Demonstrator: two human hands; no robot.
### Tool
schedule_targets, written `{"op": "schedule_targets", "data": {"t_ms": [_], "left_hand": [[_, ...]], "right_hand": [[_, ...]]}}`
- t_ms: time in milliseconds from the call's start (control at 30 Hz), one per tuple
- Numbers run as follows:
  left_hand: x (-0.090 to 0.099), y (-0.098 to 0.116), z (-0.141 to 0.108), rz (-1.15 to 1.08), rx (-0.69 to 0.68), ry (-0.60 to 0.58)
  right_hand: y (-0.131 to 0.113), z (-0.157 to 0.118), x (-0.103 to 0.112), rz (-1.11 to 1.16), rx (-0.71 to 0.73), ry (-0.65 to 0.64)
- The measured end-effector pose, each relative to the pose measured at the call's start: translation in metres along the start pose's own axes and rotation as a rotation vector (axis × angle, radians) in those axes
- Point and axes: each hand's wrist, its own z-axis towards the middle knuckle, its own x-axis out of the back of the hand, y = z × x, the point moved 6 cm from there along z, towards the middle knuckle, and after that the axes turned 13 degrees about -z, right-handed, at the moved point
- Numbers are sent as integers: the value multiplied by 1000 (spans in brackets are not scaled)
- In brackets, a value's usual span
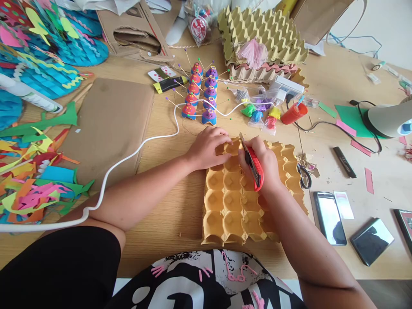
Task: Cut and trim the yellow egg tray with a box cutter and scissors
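A yellow cardboard egg tray (232,201) lies on the wooden table in front of me. My left hand (210,148) rests on its far left corner, with the thumb and fingers spread apart around the edge cups. In my right hand (265,161) is a red box cutter (255,169), gripped over the tray. Its metal blade points away from me at the tray's far edge. Whether the blade tip touches the cardboard I cannot tell. Just beyond the tray stand two rows of painted egg-cup figures, red-and-blue ones (189,110) and purple ones (209,116), with pins stuck in them.
A white cable (128,159) crosses my left forearm and the table. Colourful paper scraps (35,184) lie left, near a brown cardboard sheet (112,116). Stacked egg trays (264,34) stand at the back. Scissors (304,176), a phone (330,218) and a red cup (293,113) are on the right.
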Motion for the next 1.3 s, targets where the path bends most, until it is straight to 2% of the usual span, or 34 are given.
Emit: {"op": "schedule_targets", "data": {"t_ms": [200,367,533,700,767,900,1033,1300], "left_hand": [[0,-2,1,-3,18,-22],[0,-2,0,-7,-7,-2],[-1,-1,0,-4,-21,18],[-1,-1,0,4,-7,1],[0,-1,1,3,-7,5],[1,0,1,-7,-7,-15],[1,0,0,-18,-11,-23],[0,-2,0,-10,-3,-19]], "right_hand": [[-1,-2,7,-25,12,35],[-1,0,2,-3,8,35],[5,5,-8,46,-59,-37],[9,6,-7,105,-130,-80],[9,4,-2,126,-140,-56],[10,-1,15,122,-131,90],[9,-4,25,101,-60,201],[5,-2,25,148,-18,139]]}}
